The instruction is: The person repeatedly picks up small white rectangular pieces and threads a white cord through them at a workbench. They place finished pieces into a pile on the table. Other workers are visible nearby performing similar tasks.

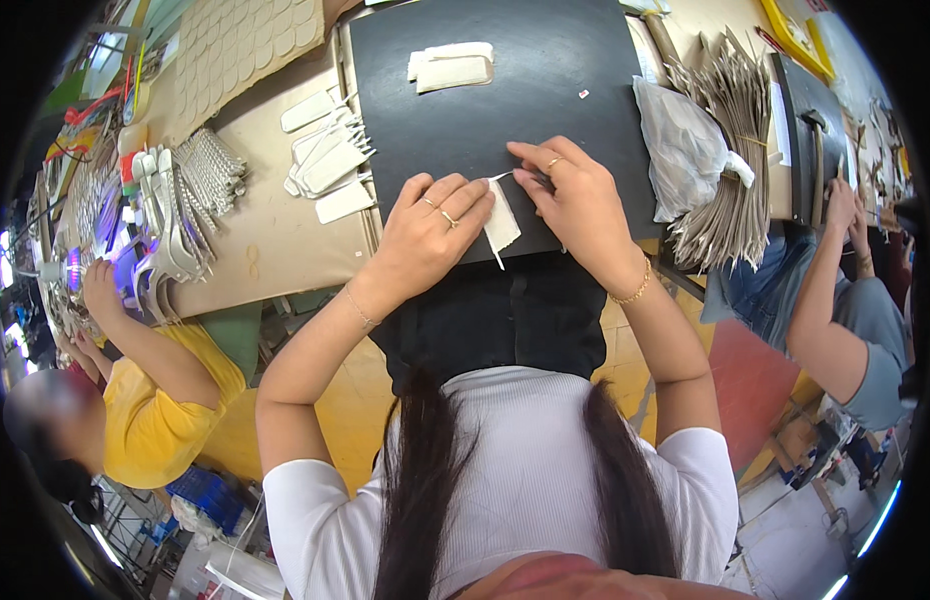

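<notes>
Left hand (432, 222): pinches the white fabric piece (502, 222) at its edge, pressing it to the black mat (465, 110).
Right hand (575, 195): fingertips grip a thin white strip (502, 176); best kept taut, aligned.
Beyond hands: finished pieces (451, 66).

Pale pieces (451, 66) lie on the mat (545, 100), behind both hands.

The left hand (430, 230) hides most of the white fabric piece (502, 225).
</notes>
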Motion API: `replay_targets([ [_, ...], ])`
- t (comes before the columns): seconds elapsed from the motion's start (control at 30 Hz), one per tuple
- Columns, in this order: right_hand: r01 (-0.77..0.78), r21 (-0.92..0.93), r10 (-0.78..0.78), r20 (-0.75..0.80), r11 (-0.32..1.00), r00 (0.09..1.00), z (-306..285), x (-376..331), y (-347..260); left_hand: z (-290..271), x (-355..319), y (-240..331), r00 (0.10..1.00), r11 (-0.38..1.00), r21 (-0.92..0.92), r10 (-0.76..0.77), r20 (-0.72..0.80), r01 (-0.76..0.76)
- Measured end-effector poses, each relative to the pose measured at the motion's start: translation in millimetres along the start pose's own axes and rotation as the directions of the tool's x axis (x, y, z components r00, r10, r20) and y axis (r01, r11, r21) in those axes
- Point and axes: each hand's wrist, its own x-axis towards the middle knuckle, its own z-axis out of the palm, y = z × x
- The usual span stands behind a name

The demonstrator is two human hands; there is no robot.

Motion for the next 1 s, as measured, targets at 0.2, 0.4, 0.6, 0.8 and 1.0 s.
replay_targets([
  [0.2, -0.480, 0.075, 0.450, 0.243, 0.874, 0.859, -17.4, -8.7, -16.1, -0.5, -2.4, 1.8, 1.000, 0.999, 0.041, 0.001, 0.028, -0.002],
  [0.4, -0.107, -0.035, 0.109, 0.038, 0.994, 0.993, -5.9, -23.2, -14.5, -0.9, -0.6, 6.3, 0.999, 0.998, 0.061, -0.032, 0.041, 0.029],
  [0.6, 0.114, -0.254, -0.110, 0.030, 0.961, 0.993, 6.9, -47.4, -13.4, 0.9, -2.4, 12.7, 0.996, 0.993, 0.086, -0.082, 0.021, 0.079],
  [0.8, 0.166, -0.305, -0.163, 0.035, 0.938, 0.986, 13.0, -58.4, -10.2, 1.1, -0.5, 12.3, 0.998, 0.993, 0.103, -0.064, 0.027, 0.061],
  [1.0, 0.179, -0.326, -0.178, 0.034, 0.928, 0.984, 14.1, -60.0, -11.5, 0.2, -0.4, 13.6, 0.996, 0.991, 0.114, -0.076, 0.050, 0.070],
])
